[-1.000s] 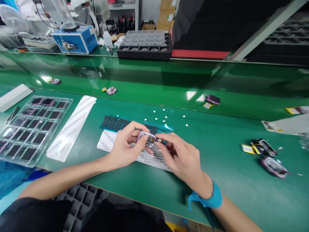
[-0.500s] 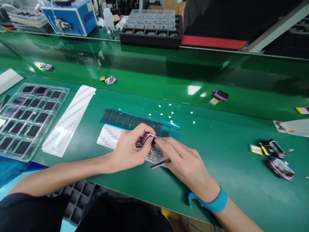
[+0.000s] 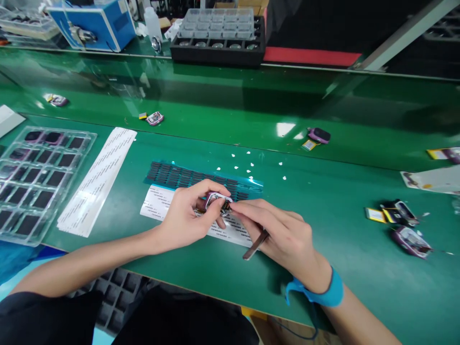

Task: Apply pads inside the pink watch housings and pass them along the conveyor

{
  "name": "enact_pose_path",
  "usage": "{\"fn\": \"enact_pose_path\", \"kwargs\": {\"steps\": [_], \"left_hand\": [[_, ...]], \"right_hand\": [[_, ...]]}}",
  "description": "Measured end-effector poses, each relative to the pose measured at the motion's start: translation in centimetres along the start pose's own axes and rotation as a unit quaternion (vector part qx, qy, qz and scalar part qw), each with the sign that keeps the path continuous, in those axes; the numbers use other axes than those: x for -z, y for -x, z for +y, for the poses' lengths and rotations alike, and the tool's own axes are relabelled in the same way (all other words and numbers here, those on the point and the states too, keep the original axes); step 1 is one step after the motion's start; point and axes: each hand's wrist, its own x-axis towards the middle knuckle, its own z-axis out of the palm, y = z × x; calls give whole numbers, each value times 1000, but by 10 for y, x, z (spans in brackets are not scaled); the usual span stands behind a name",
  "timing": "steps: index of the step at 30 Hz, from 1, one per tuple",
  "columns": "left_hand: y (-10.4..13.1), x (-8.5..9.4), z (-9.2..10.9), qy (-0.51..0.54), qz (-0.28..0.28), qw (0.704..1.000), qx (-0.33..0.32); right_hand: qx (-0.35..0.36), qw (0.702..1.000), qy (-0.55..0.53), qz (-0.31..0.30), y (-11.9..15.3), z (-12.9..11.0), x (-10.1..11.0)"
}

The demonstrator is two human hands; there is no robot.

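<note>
My left hand [image 3: 187, 213] grips a small purple-rimmed device [image 3: 212, 197], its open inner side showing some electronics. At the device's right edge are the pinched fingertips of my right hand [image 3: 283, 235], which wears a blue wrist strap [image 3: 332, 290]. Tweezers [image 3: 256, 245] are tucked in that hand and point down to the left. Beneath both hands lie a white printed sheet [image 3: 155, 201] and a blue film [image 3: 172, 173] with rows of dark strips. What the right fingertips pinch is too small to make out.
A clear tray [image 3: 66, 177] of dark screens and white strips [image 3: 97, 182] lie at left. Several white dots [image 3: 251, 164] are behind the film. Opened devices [image 3: 411, 241] with batteries [image 3: 375, 214] sit at right. More units [image 3: 155, 118] line the green ledge [image 3: 215, 124].
The device has tilted so more of its inside shows. My right hand has turned, and the tweezers in it have swung right and now point more steeply down. The whole view has shifted slightly.
</note>
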Motion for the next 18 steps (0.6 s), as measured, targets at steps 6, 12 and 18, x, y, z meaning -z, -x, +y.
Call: {"fn": "enact_pose_path", "kwargs": {"steps": [6, 12, 18], "left_hand": [[-10, 6, 3, 65, -34, 996, 59], [-5, 6, 0, -89, -34, 995, -36], [0, 2, -2, -154, -68, 983, -77]], "right_hand": [[26, 999, 11, -16, 2, 2, 4], [-1, 999, 46, 6, 0, 2, 0], [-40, 995, 80, 47, -5, -5, -5]]}}
